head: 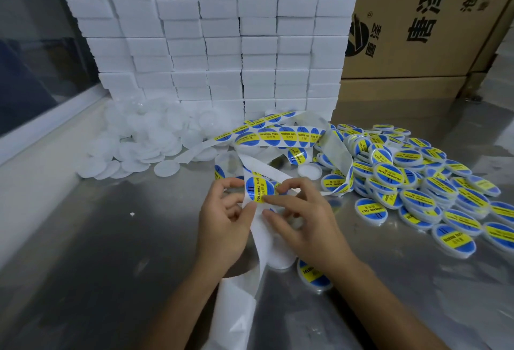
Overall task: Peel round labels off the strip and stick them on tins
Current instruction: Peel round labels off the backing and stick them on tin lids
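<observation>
Where hands [222, 219] meet, tin unseen.

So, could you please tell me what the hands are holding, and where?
Both the left hand and right hand pinch the label strip, beside one round label.

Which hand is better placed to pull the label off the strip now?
The right hand, probably. Its fingers already pinch the edge of the blue and yellow label, while the left hand holds the backing strip steady beneath it.
</observation>
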